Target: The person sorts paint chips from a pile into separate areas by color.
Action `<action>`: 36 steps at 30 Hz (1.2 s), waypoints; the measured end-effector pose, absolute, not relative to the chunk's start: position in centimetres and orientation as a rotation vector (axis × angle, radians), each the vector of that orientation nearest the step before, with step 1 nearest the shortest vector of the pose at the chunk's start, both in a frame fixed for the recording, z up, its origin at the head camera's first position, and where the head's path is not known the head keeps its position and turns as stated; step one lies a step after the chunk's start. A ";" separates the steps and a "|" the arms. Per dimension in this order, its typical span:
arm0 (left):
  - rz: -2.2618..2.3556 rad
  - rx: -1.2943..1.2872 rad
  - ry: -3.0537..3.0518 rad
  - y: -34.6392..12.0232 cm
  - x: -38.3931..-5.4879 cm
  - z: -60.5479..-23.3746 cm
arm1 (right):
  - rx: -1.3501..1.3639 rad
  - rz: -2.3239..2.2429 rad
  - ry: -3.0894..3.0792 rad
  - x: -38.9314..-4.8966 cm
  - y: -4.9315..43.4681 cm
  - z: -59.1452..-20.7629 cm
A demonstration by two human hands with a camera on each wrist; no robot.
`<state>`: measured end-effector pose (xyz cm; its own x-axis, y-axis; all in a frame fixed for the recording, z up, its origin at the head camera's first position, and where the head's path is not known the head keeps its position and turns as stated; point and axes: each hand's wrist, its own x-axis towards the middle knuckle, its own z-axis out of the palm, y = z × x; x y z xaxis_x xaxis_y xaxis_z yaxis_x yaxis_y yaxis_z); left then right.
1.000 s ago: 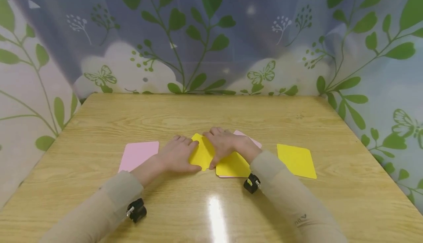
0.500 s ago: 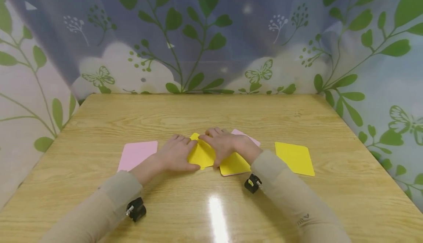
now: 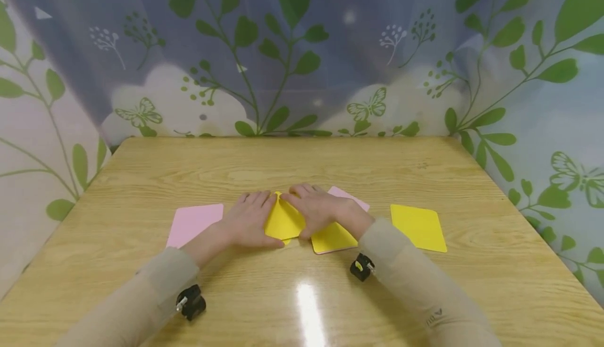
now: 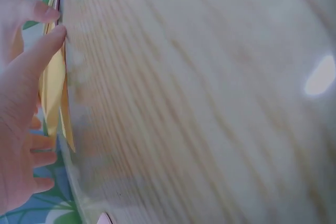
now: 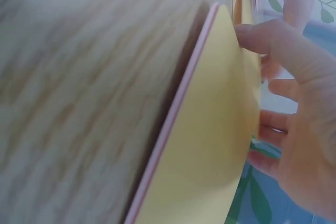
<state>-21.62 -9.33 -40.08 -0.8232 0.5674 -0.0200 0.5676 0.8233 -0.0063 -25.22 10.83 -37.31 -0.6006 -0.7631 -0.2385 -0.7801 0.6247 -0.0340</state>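
My left hand (image 3: 247,221) holds a small pile of yellow square cards (image 3: 283,224) at its left side, thumb at the near edge and fingers toward the far edge. My right hand (image 3: 316,208) grips the same yellow cards from the right, with thumb low and index finger at the far corner. In the left wrist view the yellow cards (image 4: 53,87) fan slightly apart between the hands. Under my right hand lies another yellow card (image 3: 335,239), whose pink layer shows along its edge in the right wrist view. The undersides of both hands' fingers are partly hidden.
A pink card (image 3: 195,224) lies left of my left forearm. Another pink card (image 3: 348,197) shows behind my right wrist. A yellow card (image 3: 419,227) lies farther right on the wooden table (image 3: 283,163). A leaf-patterned curtain (image 3: 212,74) hangs behind the table.
My right index finger has shifted left across the middle yellow card. Its near edge has lifted a little, showing a yellow corner beneath. My left fingers have drawn in slightly.
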 end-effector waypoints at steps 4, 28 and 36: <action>-0.048 0.905 3.044 -9.2 -21.9 -40.0 | -1.307 0.047 2.663 -25.3 10.9 -37.3; -0.065 1.088 3.198 -7.4 -21.5 -38.3 | -1.146 0.062 2.897 -23.8 14.0 -36.1; -0.157 1.088 3.205 -6.3 -21.2 -37.7 | -1.159 0.034 2.907 -23.6 15.3 -36.0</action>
<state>-21.22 -6.25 -37.72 -0.7667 0.6094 0.2020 0.5868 0.7928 -0.1646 -23.56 15.29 -36.02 -0.7256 -0.6879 -0.0190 -0.6882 0.7254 0.0157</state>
